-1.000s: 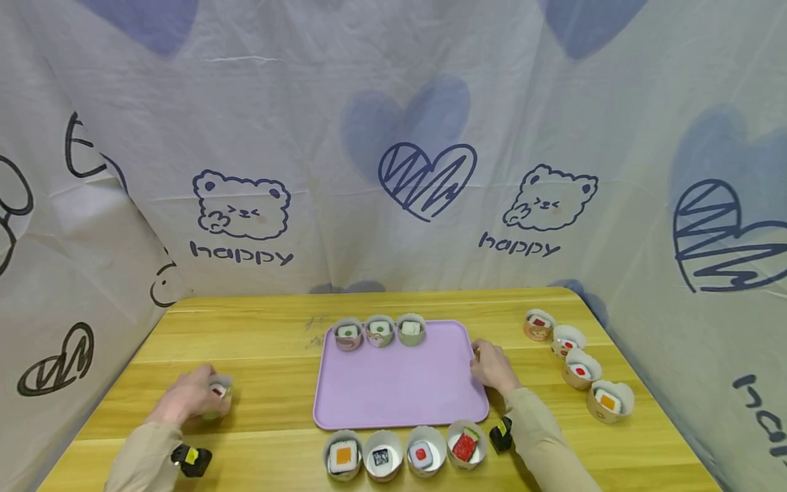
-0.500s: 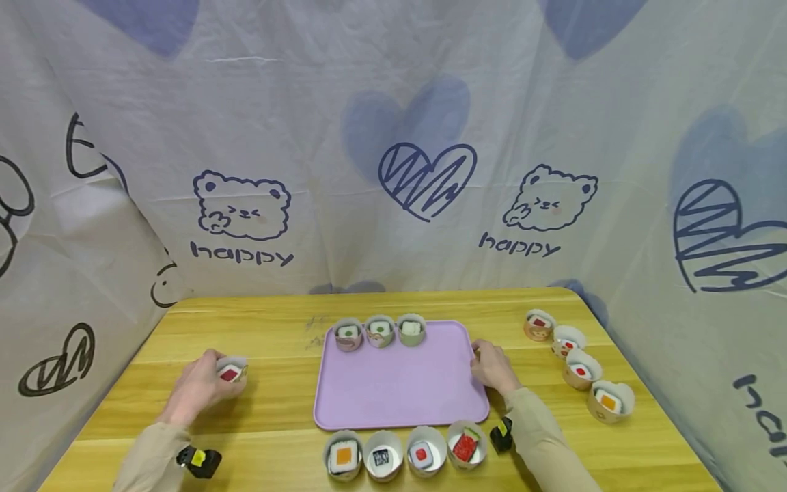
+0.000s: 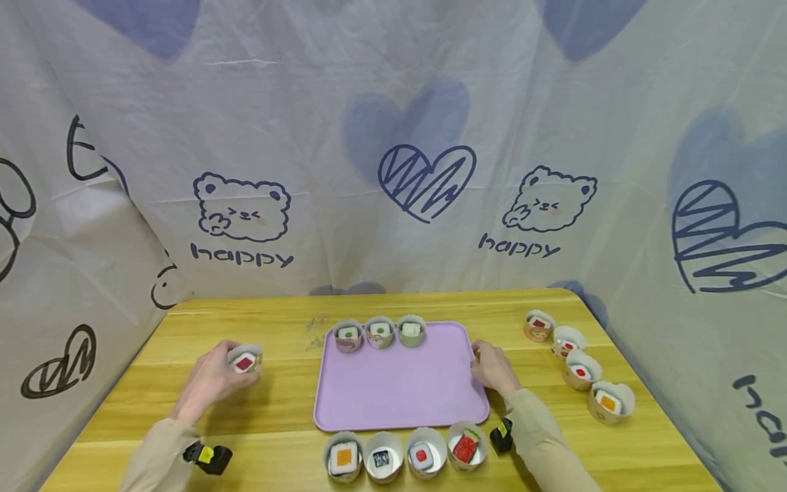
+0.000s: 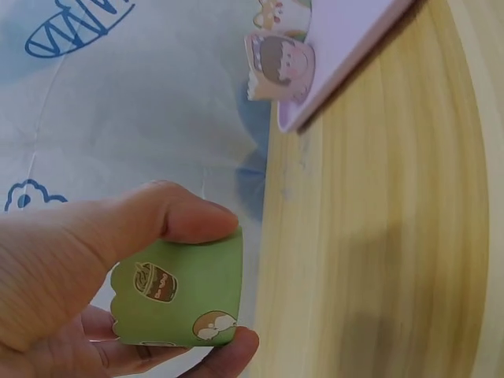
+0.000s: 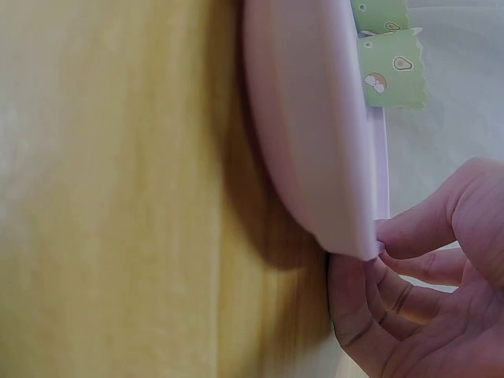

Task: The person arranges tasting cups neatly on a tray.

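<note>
My left hand (image 3: 210,377) grips a green paper baking cup (image 4: 197,287) between thumb and fingers, above the left part of the table. Inside this cup shows a white sushi-like piece (image 3: 244,363) with a dark red centre. A lilac tray (image 3: 402,386) lies mid-table. Three paper cups stand along its back edge: a pinkish one (image 3: 348,337) at the left, then a second cup (image 3: 380,333) and a green cup (image 3: 410,332). With thumb and fingers, my right hand (image 3: 494,370) pinches the tray's right rim, as the right wrist view also shows.
In front of the tray stands a row of several filled cups (image 3: 344,471). Several more cups (image 3: 581,374) form a slanting line at the right side of the wooden table (image 3: 277,410). A printed cloth (image 3: 332,225) hangs behind and at both sides.
My left hand has lifted the green cup and carried it right and away from me, towards the tray. The right hand stays at the tray's rim.
</note>
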{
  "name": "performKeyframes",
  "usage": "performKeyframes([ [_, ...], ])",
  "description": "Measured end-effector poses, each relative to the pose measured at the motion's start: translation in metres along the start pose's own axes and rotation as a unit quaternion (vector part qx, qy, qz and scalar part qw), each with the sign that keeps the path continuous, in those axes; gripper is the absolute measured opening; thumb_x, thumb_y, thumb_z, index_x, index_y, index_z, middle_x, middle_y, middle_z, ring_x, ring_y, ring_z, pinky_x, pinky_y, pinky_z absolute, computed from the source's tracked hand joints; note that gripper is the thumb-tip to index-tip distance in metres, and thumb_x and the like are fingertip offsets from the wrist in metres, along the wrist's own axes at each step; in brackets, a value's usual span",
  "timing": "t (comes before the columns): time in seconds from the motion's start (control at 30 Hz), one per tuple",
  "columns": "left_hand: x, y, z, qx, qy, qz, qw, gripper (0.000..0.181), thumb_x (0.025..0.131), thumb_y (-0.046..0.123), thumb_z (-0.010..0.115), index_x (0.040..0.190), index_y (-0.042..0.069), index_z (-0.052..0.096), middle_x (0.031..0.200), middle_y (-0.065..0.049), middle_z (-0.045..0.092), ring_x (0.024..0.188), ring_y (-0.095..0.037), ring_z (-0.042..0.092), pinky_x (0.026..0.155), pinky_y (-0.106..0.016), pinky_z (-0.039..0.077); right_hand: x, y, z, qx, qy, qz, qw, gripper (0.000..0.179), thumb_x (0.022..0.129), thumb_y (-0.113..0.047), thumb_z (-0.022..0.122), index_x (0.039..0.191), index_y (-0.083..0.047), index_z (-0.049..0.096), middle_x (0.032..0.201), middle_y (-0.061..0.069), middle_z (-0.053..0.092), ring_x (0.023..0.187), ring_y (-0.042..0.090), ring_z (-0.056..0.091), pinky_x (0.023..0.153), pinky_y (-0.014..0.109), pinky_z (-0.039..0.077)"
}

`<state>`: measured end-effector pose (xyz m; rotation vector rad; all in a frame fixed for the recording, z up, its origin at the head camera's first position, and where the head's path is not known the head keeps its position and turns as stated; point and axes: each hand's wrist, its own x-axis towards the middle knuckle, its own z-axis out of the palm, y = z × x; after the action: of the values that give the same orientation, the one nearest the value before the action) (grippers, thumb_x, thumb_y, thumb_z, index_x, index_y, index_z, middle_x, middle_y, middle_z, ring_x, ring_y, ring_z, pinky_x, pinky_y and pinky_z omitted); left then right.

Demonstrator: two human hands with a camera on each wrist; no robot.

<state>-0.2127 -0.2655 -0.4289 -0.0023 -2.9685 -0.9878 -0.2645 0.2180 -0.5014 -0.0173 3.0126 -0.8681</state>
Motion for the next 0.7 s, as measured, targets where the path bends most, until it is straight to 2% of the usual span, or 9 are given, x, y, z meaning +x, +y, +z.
performKeyframes([
  [0.37,0.007,0.023,0.009,-0.009,0.021,0.037,0.9991,0.069,0.076,0.019,0.082,0.127,-0.013,0.048,0.112,-0.032,0.062,0.088,-0.030,0.062,0.066,-0.030,0.051,0.000,-0.001,-0.001,0.001,0.000,-0.004,1.0000,0.031,0.089,-0.001,0.055,0.118,0.009,0.062,0.101,0.023,0.070,0.080,0.027,0.060,0.076,0.044,0.054],
  [0.7,0.014,0.044,0.018,-0.014,0.032,0.069,0.9970,0.066,0.075,0.017,0.083,0.125,-0.012,0.050,0.110,-0.030,0.064,0.087,-0.030,0.063,0.067,-0.030,0.051,-0.001,-0.001,0.000,0.002,-0.001,-0.002,1.0000,0.032,0.089,-0.001,0.055,0.119,0.009,0.061,0.105,0.025,0.070,0.084,0.028,0.062,0.080,0.046,0.055],
])
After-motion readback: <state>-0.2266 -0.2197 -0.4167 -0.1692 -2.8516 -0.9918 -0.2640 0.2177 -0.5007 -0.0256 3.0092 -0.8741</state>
